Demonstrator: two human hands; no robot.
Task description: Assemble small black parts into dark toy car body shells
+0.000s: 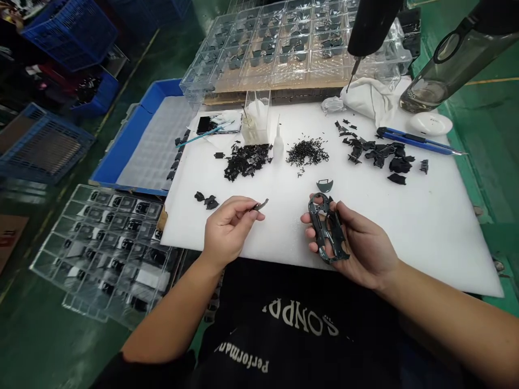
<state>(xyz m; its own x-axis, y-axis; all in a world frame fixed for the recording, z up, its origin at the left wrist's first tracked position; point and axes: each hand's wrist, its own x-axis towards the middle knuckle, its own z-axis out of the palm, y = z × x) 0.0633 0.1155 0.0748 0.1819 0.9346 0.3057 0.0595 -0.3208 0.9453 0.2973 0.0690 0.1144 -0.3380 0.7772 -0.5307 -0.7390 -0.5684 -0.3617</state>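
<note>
My left hand pinches a thin black plastic sliver between thumb and fingers above a white foam sheet. My right hand grips a black moulded plastic frame with cut-out openings. Just beyond that frame lies a small grey-black curved piece. Farther up the foam are a heap of black plastic scraps, a mound of tiny black bits, and larger black offcuts. A few black pieces lie near my left hand.
A blue-handled utility knife, white cloth, white squeeze bottle and clear box stand around the foam. A black hanging driver hangs above it. Clear trays lie beyond, another at left, beside a blue tray.
</note>
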